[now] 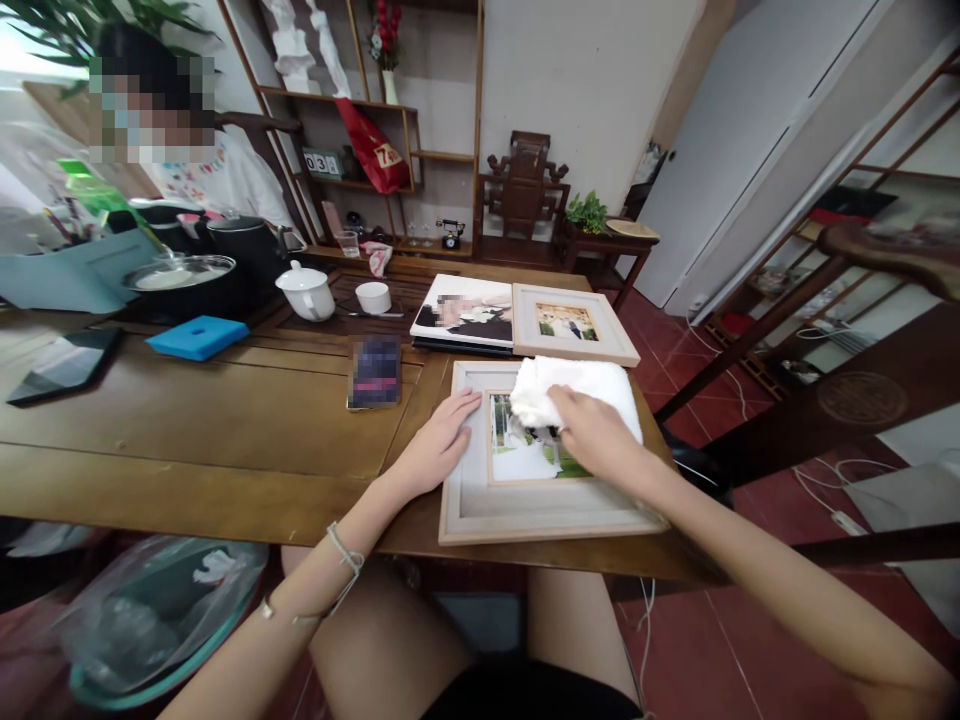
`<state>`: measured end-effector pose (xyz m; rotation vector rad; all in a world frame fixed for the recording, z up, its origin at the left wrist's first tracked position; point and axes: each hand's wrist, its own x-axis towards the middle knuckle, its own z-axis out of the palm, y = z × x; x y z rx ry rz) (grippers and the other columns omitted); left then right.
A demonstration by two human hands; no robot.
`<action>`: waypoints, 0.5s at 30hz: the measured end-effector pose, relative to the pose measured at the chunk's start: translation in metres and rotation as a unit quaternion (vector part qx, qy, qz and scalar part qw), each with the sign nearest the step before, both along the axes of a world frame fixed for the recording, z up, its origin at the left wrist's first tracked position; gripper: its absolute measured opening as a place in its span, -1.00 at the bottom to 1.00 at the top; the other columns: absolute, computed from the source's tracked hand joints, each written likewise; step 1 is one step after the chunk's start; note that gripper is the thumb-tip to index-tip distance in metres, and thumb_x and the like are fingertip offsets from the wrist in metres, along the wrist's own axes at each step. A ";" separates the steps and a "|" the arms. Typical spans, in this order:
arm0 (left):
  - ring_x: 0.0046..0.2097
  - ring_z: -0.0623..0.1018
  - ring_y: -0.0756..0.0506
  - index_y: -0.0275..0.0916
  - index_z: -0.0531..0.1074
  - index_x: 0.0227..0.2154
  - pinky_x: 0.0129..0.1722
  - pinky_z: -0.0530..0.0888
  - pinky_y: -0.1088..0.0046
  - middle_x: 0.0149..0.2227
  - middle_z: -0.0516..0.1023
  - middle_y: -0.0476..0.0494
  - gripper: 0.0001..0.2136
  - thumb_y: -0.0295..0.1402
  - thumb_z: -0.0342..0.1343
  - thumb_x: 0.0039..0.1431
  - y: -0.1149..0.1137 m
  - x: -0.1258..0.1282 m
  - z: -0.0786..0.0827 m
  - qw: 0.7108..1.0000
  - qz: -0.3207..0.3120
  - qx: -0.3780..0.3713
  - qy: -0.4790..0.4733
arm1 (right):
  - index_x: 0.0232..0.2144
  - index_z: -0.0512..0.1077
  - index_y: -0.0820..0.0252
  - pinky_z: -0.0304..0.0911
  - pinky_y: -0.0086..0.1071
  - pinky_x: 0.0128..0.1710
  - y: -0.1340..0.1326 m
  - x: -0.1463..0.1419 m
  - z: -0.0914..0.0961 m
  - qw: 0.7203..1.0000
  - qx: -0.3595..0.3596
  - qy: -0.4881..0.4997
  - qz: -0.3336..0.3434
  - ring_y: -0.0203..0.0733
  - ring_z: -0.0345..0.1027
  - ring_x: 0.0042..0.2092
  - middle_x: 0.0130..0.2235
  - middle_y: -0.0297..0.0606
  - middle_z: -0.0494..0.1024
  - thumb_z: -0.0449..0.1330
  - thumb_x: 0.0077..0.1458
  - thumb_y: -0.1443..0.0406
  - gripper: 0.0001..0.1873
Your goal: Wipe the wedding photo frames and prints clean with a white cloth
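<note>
A light wooden picture frame (480, 520) lies flat at the table's near right corner, with a photo (525, 460) set inside a pale mat. My left hand (442, 440) rests on the frame's left edge with the fingers stretched out. In my right hand (592, 430) is a white cloth (592, 385), bunched and pressed over the upper right of the frame. The cloth hides part of the photo and the frame's top right corner.
Beyond it lie a second framed photo (566, 320) and a photo album (465, 310). Leftward are a phone (375, 372), a blue sponge-like block (198, 338), a white lidded cup (306, 292) and a black pot (180, 290). Another person (225, 180) sits at the far left.
</note>
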<state>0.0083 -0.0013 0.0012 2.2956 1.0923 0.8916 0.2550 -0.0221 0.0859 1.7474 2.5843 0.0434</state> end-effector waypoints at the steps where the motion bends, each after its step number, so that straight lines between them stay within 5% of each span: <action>1: 0.36 0.15 -0.21 -0.29 0.23 0.22 0.35 0.08 0.03 0.29 0.24 -0.31 -0.57 -0.38 -0.17 0.34 0.000 0.000 -0.001 1.000 0.000 0.002 -0.002 | 0.01 0.27 0.35 0.24 -0.18 -0.10 -0.004 -0.008 -0.004 1.000 -0.008 0.002 0.026 0.10 0.39 0.00 0.00 0.12 0.49 -0.05 -0.03 0.57 -0.49; 6: 0.34 0.18 -0.21 -0.32 0.29 0.17 0.34 0.13 0.06 0.25 0.30 -0.35 -0.59 -0.37 -0.21 0.35 0.002 0.000 -0.003 1.000 -0.003 0.007 -0.023 | 0.14 0.24 0.41 0.03 -0.03 0.23 -0.045 -0.030 -0.003 0.973 -0.096 0.048 0.204 0.15 -0.06 0.34 0.25 0.11 0.27 -0.06 -0.13 0.65 -0.29; 11: 0.35 0.16 -0.18 -0.33 0.25 0.20 0.35 0.09 0.05 0.27 0.27 -0.34 -0.58 -0.37 -0.22 0.36 0.002 0.001 -0.002 1.000 0.002 0.005 -0.012 | 0.06 0.35 0.30 0.06 -0.07 0.24 -0.083 -0.008 0.030 0.934 -0.188 0.093 0.289 0.09 0.04 0.31 0.21 -0.02 0.35 -0.04 -0.18 0.66 -0.29; 15: 0.35 0.16 -0.20 -0.34 0.26 0.19 0.35 0.08 0.02 0.27 0.28 -0.34 -0.58 -0.36 -0.20 0.35 0.001 0.002 0.000 1.000 0.004 0.007 0.002 | 0.08 0.37 0.05 0.20 -0.26 0.13 -0.101 0.032 0.048 0.936 -0.222 0.108 0.252 -0.07 0.28 0.19 0.17 -0.24 0.43 -0.03 -0.13 0.65 -0.25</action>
